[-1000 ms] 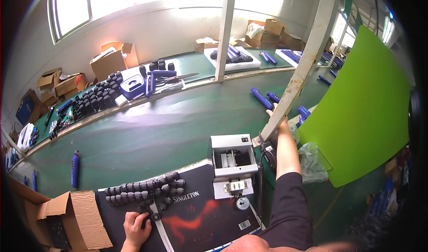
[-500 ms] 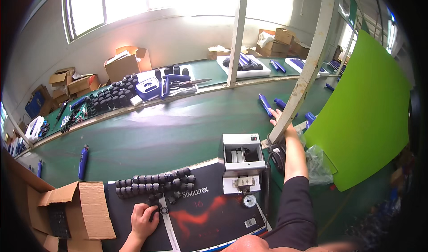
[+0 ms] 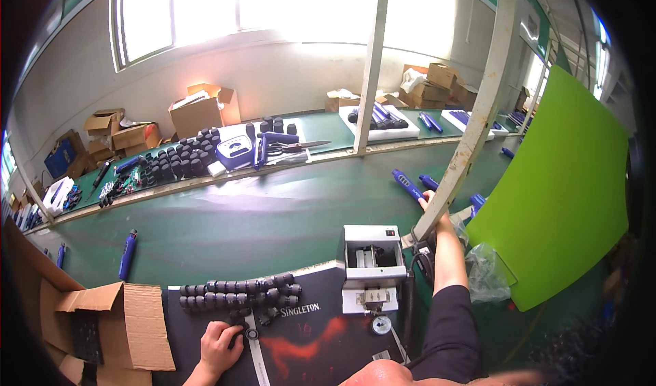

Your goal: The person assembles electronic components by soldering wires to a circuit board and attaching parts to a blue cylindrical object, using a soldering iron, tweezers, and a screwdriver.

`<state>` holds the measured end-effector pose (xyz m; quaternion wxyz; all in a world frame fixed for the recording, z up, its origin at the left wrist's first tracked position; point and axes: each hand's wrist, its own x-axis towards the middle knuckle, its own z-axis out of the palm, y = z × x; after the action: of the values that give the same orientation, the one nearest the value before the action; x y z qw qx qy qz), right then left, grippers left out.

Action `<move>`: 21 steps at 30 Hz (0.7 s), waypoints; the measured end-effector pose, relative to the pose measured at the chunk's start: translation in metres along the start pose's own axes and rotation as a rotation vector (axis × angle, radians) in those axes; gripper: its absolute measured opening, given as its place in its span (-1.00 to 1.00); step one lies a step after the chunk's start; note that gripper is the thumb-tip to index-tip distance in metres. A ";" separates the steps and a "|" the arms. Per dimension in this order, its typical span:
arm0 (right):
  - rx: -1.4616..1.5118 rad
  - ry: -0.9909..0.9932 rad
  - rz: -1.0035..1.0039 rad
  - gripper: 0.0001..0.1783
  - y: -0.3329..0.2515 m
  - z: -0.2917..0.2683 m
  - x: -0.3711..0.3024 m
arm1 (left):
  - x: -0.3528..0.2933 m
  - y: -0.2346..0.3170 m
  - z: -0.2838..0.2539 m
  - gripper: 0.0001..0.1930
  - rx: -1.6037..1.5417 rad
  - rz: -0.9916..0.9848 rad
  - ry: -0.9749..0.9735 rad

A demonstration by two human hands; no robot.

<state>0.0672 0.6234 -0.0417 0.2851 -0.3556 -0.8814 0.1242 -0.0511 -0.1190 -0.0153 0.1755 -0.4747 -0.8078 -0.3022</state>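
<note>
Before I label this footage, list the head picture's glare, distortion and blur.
Head view: the large rectangular window is blown out; pale glare streaks the smooth green worktop. Head view: the long pale bench rail bows. Head view: a lower-edge smear is too blurred to identify.

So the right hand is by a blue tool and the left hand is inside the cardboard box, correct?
No, the left hand isn't inside the cardboard box: the head view shows it beside the black parts. The right hand is by a blue tool.
</note>
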 end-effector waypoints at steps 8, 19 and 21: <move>-0.095 0.453 -0.099 -0.71 -0.062 -0.114 -0.036 | -0.003 -0.001 -0.004 -0.68 -0.089 0.121 0.021; 1.037 0.490 0.028 -0.61 -0.249 -0.223 -0.368 | 0.053 0.173 0.057 -0.43 -1.376 0.025 -0.632; 1.228 0.143 0.098 -0.57 -0.265 -0.186 -0.413 | 0.058 0.196 0.071 -0.34 -1.730 -0.236 -0.671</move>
<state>0.2710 0.1488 0.0485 0.4901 -0.1745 -0.6104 0.5973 0.0914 0.0375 0.0275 -0.5130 -0.4174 -0.3534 -0.6616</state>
